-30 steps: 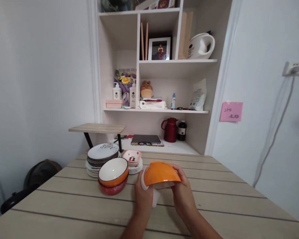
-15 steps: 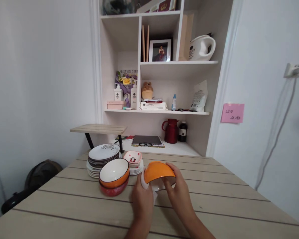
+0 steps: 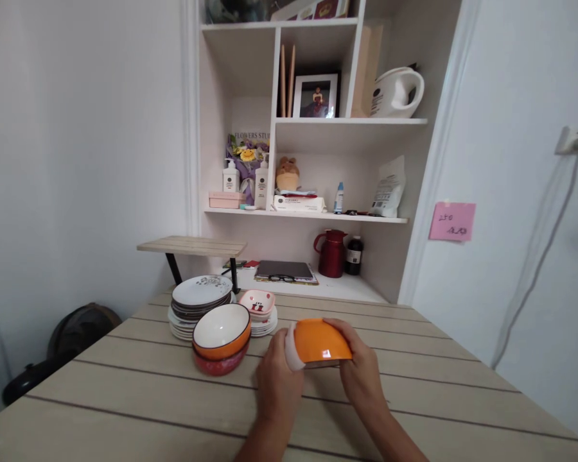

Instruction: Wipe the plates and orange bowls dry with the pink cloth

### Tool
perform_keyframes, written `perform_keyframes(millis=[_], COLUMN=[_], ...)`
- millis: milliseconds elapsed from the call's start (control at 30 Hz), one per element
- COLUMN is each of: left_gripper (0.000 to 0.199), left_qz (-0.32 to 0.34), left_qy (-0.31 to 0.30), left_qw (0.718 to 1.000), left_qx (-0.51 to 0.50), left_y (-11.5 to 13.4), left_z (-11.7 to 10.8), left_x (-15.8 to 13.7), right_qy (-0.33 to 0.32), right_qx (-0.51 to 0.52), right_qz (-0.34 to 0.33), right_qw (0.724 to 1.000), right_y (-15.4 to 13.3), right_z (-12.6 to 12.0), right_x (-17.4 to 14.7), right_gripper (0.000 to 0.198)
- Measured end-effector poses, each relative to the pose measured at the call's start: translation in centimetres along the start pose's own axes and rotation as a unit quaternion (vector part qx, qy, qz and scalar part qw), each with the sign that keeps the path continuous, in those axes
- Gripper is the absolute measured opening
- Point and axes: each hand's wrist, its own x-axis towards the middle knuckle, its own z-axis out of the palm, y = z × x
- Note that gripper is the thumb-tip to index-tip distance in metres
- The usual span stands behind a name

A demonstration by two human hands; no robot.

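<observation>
Between my hands, above the table, an orange bowl is tipped over so its glossy outside faces me and its opening points down. My left hand grips the bowl's left side through a white cloth or tissue, which wraps over the rim. On the other side my right hand holds the bowl by its right edge, fingers over the top. The bowl's inside is mostly hidden. To the left, another orange bowl with a white inside rests in a red bowl.
Behind the bowls stand a stack of plates and smaller dishes on small plates. A low wooden stand is at the back left. The wall shelf holds a red jug, a dark bottle and a laptop.
The orange bowl has shifted slightly right and turned, showing more of its outside and less of its inside. My right fingers have moved from inside the bowl to its right edge.
</observation>
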Motion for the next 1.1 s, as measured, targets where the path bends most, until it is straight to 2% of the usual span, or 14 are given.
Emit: perform_keyframes(millis=[100,200,300,367,433,500,567,633,767,867,1100], left_gripper=[0.050,0.047,0.044,0.044,0.046,0.045,0.039,0.036,0.044,0.046,0.048], left_qz=[-0.034,-0.045,-0.059,-0.048,-0.033,-0.036,-0.060,-0.092,-0.135,-0.131,-0.106], left_qy=[0.019,0.035,0.043,0.046,0.054,0.066,0.077,0.083,0.092,0.086,0.073], left_qw=[0.993,0.973,0.950,0.946,0.949,0.953,0.956,0.961,0.981,0.987,0.992], left_qx=[-0.112,-0.222,-0.304,-0.318,-0.309,-0.294,-0.276,-0.246,-0.102,-0.033,0.002], left_y=[-0.3,-0.4,-0.2,0.0,-0.1,-0.2,-0.5,-0.6,-0.3,0.1,0.2], left_z=[0.4,0.8,1.0,0.9,0.7,0.7,0.8,0.9,0.4,0.0,0.0], left_x=[0.3,0.7,0.8,0.7,0.6,0.7,0.9,1.0,0.9,0.7,0.3], right_qy=[-0.002,0.003,0.015,0.007,-0.012,-0.037,-0.049,-0.029,-0.004,-0.013,-0.012], right_qx=[0.062,0.129,0.216,0.269,0.302,0.304,0.271,0.210,0.091,0.036,0.007], right_qz=[0.013,0.044,0.124,0.176,0.202,0.205,0.186,0.152,0.070,0.040,0.024], right_qw=[0.998,0.991,0.968,0.947,0.932,0.930,0.943,0.965,0.993,0.998,1.000], right_y=[-0.5,-0.8,-1.3,-1.7,-2.1,-2.3,-2.1,-1.7,-0.8,-0.7,-0.8], right_z=[0.2,0.8,1.5,1.8,2.0,2.1,2.1,2.1,2.1,2.1,1.8], right_x=[0.0,-0.2,-0.4,-0.5,-0.6,-0.6,-0.5,-0.5,-0.5,-0.6,-0.6], right_gripper=[0.050,0.043,0.033,0.031,0.035,0.038,0.038,0.036,0.044,0.048,0.043])
